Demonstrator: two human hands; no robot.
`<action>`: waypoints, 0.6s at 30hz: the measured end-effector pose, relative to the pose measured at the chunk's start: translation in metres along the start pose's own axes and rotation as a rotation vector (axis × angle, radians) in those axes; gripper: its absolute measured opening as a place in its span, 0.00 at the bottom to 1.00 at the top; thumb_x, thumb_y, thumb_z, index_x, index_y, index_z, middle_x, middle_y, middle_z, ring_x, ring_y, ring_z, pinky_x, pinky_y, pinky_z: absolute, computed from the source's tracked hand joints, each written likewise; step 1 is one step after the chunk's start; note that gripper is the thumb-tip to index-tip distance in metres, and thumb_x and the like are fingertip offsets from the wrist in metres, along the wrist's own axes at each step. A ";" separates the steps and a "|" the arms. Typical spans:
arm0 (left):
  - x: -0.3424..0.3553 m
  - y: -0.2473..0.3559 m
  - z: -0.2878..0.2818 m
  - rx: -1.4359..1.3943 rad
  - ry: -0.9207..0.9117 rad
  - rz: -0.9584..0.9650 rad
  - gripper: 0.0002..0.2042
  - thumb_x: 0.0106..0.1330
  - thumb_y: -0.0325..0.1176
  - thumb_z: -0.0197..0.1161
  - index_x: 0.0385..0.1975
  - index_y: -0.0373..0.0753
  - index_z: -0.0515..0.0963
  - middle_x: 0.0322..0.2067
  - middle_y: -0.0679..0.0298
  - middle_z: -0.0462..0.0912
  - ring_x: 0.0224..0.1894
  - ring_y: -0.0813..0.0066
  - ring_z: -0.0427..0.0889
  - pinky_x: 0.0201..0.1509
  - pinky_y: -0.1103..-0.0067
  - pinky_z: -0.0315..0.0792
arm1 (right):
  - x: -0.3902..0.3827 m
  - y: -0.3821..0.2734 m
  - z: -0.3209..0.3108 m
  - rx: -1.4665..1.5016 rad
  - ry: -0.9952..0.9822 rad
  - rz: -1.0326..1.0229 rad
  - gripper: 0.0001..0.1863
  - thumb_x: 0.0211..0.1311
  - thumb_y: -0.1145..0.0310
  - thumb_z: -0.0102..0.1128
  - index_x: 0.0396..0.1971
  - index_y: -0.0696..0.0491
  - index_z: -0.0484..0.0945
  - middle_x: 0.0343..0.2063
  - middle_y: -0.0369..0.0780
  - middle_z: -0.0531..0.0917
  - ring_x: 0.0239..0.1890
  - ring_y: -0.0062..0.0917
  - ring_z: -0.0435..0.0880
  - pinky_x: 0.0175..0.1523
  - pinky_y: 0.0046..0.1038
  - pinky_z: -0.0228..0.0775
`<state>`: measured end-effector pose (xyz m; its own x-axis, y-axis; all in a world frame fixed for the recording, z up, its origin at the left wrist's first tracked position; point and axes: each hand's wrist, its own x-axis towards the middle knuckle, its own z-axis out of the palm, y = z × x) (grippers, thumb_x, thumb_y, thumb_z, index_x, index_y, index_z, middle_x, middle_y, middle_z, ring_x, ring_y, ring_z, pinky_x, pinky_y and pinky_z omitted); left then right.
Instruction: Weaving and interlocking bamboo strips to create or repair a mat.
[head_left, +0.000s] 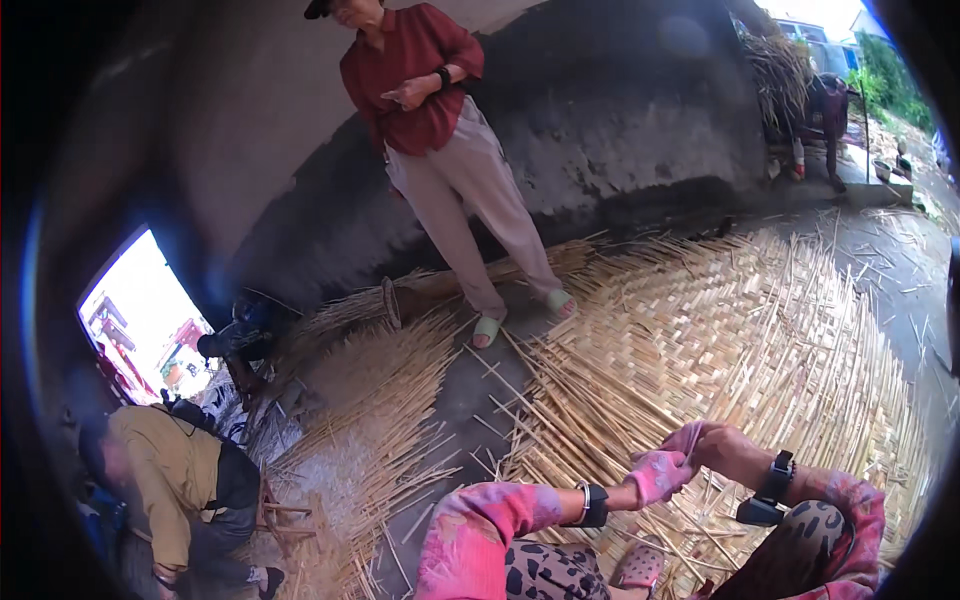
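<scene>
Both my hands meet in front of my knees, over a large woven mat [720, 330] of pale reed-like strips. My left hand [659, 477] wears pink glove fabric, and its fingers look drawn together against the other hand. Coming in from the right, my right hand [715, 445] is bent at the wrist, with pink fabric over its finger end. Its fingers are closed where the hands touch. Whatever lies between them is too small or hidden to make out. Loose strips [560, 400] stick out along the mat's left edge.
A person in a red shirt [425, 90] stands beyond the mat against the wall. At the left, another person in a tan top [180, 470] bends low beside a small wooden stool [285, 515]. Another spread of strips [375, 400] lies between. Bundled stalks [775, 80] stand at back right.
</scene>
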<state>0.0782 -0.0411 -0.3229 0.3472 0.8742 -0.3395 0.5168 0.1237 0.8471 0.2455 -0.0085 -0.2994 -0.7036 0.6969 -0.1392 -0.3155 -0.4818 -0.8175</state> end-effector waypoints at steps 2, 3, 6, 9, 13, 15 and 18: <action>-0.001 0.006 -0.003 -0.149 0.069 0.005 0.12 0.62 0.41 0.55 0.27 0.38 0.77 0.21 0.66 0.77 0.18 0.80 0.74 0.19 0.84 0.68 | 0.009 0.011 -0.008 0.022 -0.003 0.036 0.18 0.49 0.79 0.41 0.41 0.67 0.72 0.38 0.48 0.79 0.39 0.34 0.79 0.46 0.30 0.71; -0.002 0.005 -0.003 -0.246 0.095 0.030 0.12 0.61 0.40 0.55 0.28 0.38 0.78 0.22 0.65 0.79 0.18 0.80 0.75 0.19 0.84 0.69 | 0.011 0.020 -0.017 -0.023 -0.038 0.059 0.17 0.51 0.79 0.41 0.41 0.67 0.72 0.37 0.48 0.79 0.37 0.33 0.80 0.43 0.28 0.72; 0.021 -0.008 -0.012 0.019 0.259 0.185 0.11 0.59 0.38 0.56 0.28 0.37 0.80 0.20 0.65 0.79 0.21 0.78 0.78 0.25 0.80 0.73 | 0.041 0.087 -0.104 -0.451 -0.141 0.297 0.14 0.60 0.69 0.51 0.43 0.61 0.75 0.35 0.43 0.80 0.35 0.28 0.81 0.41 0.28 0.74; 0.022 -0.029 -0.020 0.397 0.319 0.359 0.12 0.55 0.39 0.56 0.24 0.36 0.80 0.18 0.60 0.79 0.23 0.71 0.79 0.29 0.75 0.73 | 0.051 0.086 -0.088 -0.572 -0.197 0.280 0.14 0.59 0.69 0.53 0.42 0.60 0.75 0.35 0.42 0.80 0.36 0.27 0.81 0.42 0.27 0.74; 0.021 0.014 -0.008 0.997 0.185 0.617 0.12 0.48 0.40 0.56 0.20 0.37 0.80 0.17 0.50 0.76 0.22 0.56 0.78 0.26 0.69 0.70 | 0.027 0.064 -0.075 -0.496 -0.119 0.140 0.13 0.58 0.69 0.55 0.42 0.59 0.75 0.35 0.41 0.81 0.37 0.25 0.81 0.43 0.26 0.73; 0.023 0.009 0.010 -0.158 0.091 0.314 0.09 0.49 0.36 0.57 0.20 0.38 0.79 0.16 0.56 0.78 0.18 0.63 0.77 0.24 0.71 0.72 | 0.019 0.048 -0.072 -0.451 -0.078 0.070 0.13 0.58 0.69 0.56 0.42 0.58 0.76 0.35 0.40 0.81 0.37 0.24 0.81 0.43 0.25 0.73; 0.048 -0.014 0.012 0.514 0.573 0.341 0.06 0.47 0.33 0.59 0.17 0.39 0.78 0.16 0.54 0.77 0.19 0.64 0.77 0.26 0.73 0.71 | 0.034 0.015 -0.037 -0.803 -0.185 -0.057 0.16 0.66 0.68 0.42 0.49 0.59 0.69 0.46 0.42 0.77 0.43 0.28 0.79 0.47 0.28 0.74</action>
<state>0.0970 -0.0059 -0.3559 0.1695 0.9451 0.2793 0.7961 -0.2983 0.5266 0.2405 0.0282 -0.3370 -0.8157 0.5764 -0.0487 0.1480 0.1266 -0.9808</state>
